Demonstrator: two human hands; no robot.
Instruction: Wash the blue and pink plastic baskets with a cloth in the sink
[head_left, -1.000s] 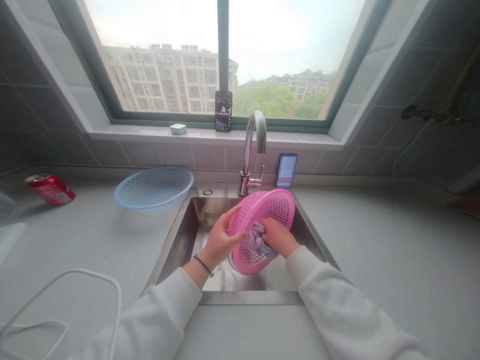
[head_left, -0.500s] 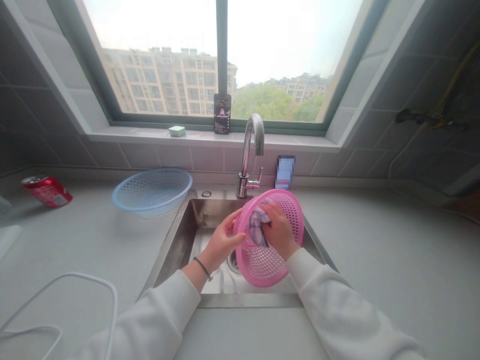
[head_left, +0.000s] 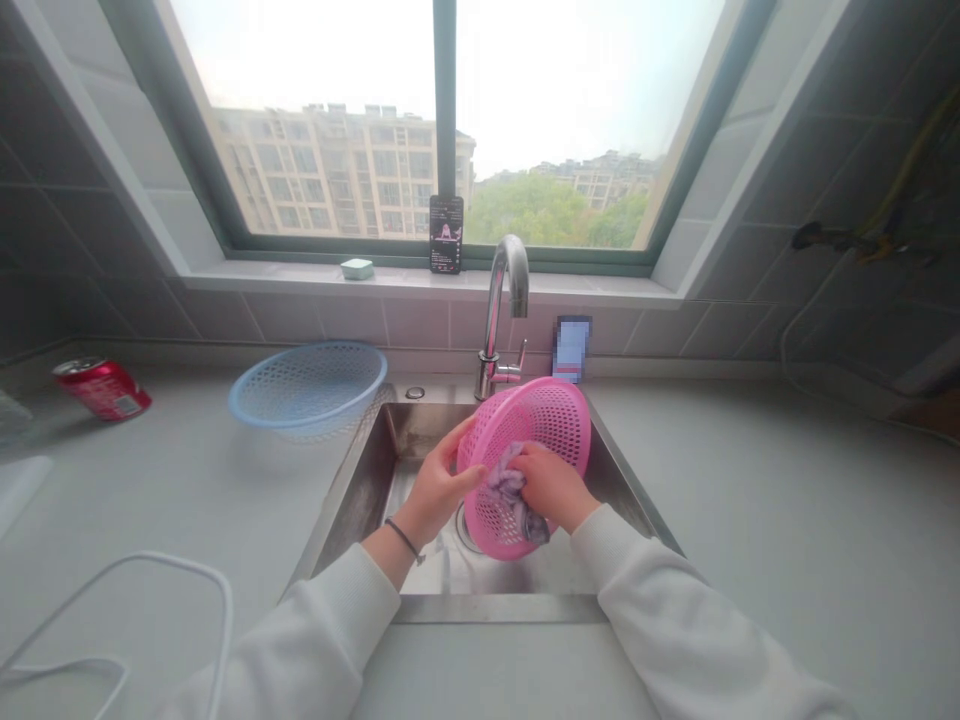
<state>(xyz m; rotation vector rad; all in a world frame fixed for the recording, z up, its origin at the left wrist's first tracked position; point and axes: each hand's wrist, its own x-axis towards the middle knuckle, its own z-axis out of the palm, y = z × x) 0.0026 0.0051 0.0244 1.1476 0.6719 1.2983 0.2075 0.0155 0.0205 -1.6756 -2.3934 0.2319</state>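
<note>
Head camera, looking down over the sink [head_left: 375, 470], and both hands are busy above the steel basin. The left hand [head_left: 439, 490] clamps the near rim of the pink basket [head_left: 551, 420], fingers curled over the edge and thumb underneath. The basket is tipped up on its side, its open face turned toward the person, held over the drain just below the faucet [head_left: 499, 310]. The right hand [head_left: 551, 487] is inside it, closed around a bunched greyish-purple cloth [head_left: 510, 490], which looks pressed against the mesh wall, though the folds are too blurred to be sure. To the left, a blue basket [head_left: 307, 385] sits on the counter [head_left: 750, 500] at the sink's corner. Further left lies a red can [head_left: 103, 388] on its side. A white cable [head_left: 150, 570] loops across the near-left counter, and a phone [head_left: 446, 233] stands on the windowsill.
</note>
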